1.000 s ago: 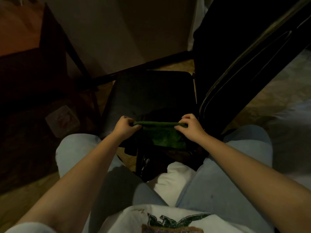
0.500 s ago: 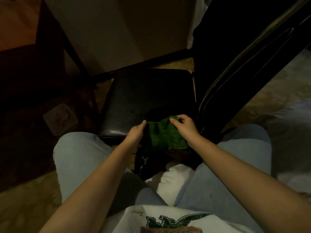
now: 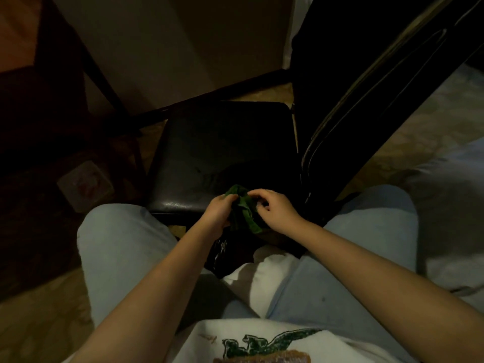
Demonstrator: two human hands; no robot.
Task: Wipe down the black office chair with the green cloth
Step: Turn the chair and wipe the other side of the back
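Note:
The black office chair lies in front of me, its padded seat [image 3: 220, 153] facing up and its backrest [image 3: 366, 87] rising at the right. The green cloth [image 3: 243, 208] is bunched into a narrow fold over the seat's near edge. My left hand [image 3: 218, 209] grips the cloth's left side. My right hand [image 3: 272, 208] pinches its right side with curled fingers. Both hands are close together, nearly touching.
My knees in light jeans [image 3: 123, 247] flank the chair's near end. A dark wooden piece of furniture [image 3: 52, 74] stands at the left with a pale square object [image 3: 85, 184] on the floor beside it. A wall with a dark skirting board [image 3: 209, 93] runs behind the seat.
The cloth, first stretched flat between my hands, has been gathered into a bunch. My hands have moved together toward the middle.

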